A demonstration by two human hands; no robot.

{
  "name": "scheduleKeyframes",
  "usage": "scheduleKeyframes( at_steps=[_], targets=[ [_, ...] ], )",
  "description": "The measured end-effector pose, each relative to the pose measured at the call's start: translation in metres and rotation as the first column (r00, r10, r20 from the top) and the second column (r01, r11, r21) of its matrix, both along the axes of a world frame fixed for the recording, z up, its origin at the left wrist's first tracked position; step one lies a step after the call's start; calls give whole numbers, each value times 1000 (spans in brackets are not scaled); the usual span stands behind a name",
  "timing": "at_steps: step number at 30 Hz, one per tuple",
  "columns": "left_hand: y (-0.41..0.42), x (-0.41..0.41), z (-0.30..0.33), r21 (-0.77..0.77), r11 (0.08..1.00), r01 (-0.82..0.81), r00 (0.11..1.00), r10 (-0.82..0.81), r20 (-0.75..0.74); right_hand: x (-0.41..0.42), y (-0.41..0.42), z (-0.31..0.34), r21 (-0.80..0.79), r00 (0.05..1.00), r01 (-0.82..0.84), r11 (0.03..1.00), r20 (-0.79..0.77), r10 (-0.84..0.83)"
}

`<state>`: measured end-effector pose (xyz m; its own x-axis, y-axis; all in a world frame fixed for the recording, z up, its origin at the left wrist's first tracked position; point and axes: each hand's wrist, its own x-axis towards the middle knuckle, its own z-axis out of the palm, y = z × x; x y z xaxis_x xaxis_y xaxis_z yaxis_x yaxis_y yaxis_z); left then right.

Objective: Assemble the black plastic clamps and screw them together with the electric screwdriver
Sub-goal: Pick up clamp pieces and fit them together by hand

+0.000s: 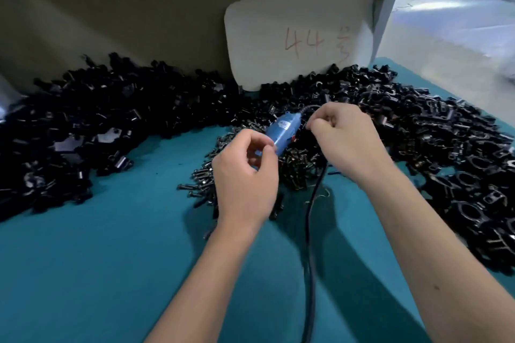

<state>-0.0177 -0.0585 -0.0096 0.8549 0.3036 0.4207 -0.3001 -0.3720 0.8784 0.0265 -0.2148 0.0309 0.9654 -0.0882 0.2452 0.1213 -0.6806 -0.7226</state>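
**Two hands over the blue screwdriver, clamps heaped all round**

From the head camera, we are looking down at a teal table with our two forearms reaching in. Black plastic clamps are lying in a wide arc from the left edge, along the back and down the right side. Nearer the middle, a smaller heap of dark screws is sitting just beside our left hand.

The electric screwdriver, blue-bodied, is lying tilted on the parts between our hands, its black cord trailing down toward us across the cloth. Our left hand is curling its fingers with thumb and forefinger pressing together at the screwdriver's near end; we cannot tell whether they are pinching the tool or a small part in front of it. Our right hand is curled too, fingertips pinched close by the tool's far end where the cord joins; what they are holding is hidden.

A pale card marked "44" is standing against the back wall, behind the clamps.
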Motion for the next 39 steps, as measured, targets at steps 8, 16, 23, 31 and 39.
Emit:
scheduleKeyframes(
  at_steps=[8,16,23,31,39],
  targets=[
    [149,5,-33,606,675,-422,801,590,-99,-9,112,-9,-106,860,-510,854,-93,502],
    [174,13,-44,536,760,-368,809,546,-218,-5,139,-21,-120,856,-515,849,-33,515],
    [145,15,-41,328,854,-403,886,455,-95,-5,127,-23,-131,877,-469,873,45,478],
    [96,5,-30,-559,829,-1,979,-114,-170,-2,104,-25,180,893,-449,875,81,442],
    [95,-6,-31,-640,760,108,971,-219,-96,2,87,-23,84,850,-523,848,120,512]
  ],
)
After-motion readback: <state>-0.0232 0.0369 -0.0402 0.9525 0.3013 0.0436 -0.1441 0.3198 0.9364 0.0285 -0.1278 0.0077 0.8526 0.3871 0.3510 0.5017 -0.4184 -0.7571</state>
